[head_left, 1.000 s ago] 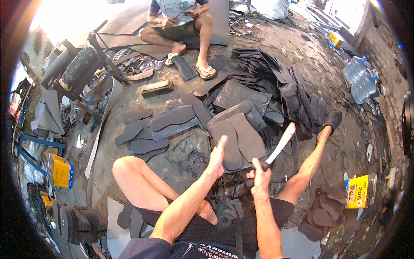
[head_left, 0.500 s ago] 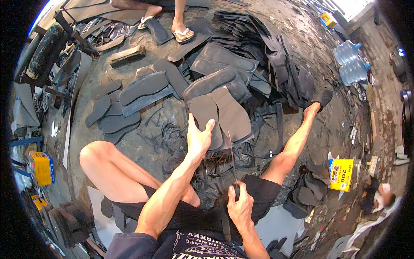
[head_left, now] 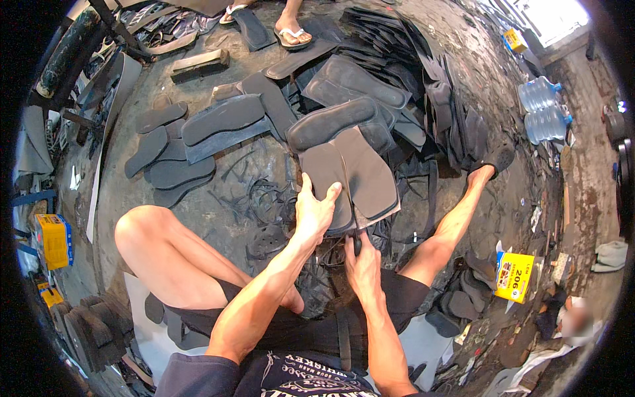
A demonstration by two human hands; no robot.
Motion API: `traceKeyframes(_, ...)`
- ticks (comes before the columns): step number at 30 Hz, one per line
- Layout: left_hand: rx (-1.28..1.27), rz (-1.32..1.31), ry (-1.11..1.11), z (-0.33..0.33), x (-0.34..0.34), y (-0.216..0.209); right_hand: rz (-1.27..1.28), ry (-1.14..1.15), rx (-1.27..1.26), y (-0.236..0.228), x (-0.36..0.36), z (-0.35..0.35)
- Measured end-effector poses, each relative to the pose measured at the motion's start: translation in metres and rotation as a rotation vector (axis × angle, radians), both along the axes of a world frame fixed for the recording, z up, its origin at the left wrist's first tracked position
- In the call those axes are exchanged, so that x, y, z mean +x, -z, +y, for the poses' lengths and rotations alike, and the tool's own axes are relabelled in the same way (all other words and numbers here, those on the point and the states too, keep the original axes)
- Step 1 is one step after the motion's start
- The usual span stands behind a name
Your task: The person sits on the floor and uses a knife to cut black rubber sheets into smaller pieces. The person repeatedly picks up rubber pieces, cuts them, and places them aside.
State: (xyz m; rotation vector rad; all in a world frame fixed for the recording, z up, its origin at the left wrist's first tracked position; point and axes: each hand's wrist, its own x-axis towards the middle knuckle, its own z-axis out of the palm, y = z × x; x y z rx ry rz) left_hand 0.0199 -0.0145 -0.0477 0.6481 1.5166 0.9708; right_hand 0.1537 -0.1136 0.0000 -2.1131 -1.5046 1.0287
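Note:
A grey foam sheet with two sole-shaped halves [head_left: 374, 175] lies in front of me on a black sole piece, a dark slit running between the halves. My left hand [head_left: 313, 210] grips the near left edge of the left half, thumb on top and forefinger along its side. My right hand [head_left: 363, 259] is closed round the black handle of a knife [head_left: 358, 245] just below the sheet's near edge. The knife's thin blade runs up into the slit and is partly hidden there. Beneath the sheet, more black soles [head_left: 334, 122] are stacked.
Loose soles [head_left: 175, 173] lie to the left, and a tall pile of dark sheets [head_left: 387, 49] stands at the back. Black offcuts [head_left: 258, 198] litter the floor. Water jugs [head_left: 544, 109] and a yellow box [head_left: 514, 276] are on the right. Another person's sandalled foot [head_left: 291, 32] is at the back.
My right hand has pushed the knife forward, from near my lap up to the sheet's near edge, its blade now deeper in the slit. My left hand keeps its hold.

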Motion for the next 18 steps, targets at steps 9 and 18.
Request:
traceKeyframes(9,-0.027,-0.114,-0.018,-0.001,0.0,-0.008,-0.079,-0.229,0.59,0.113,0.025,0.062)
traceKeyframes(18,-0.023,-0.308,-0.076,-0.002,-0.013,0.0,-0.265,-0.376,0.757,0.166,0.053,0.119)
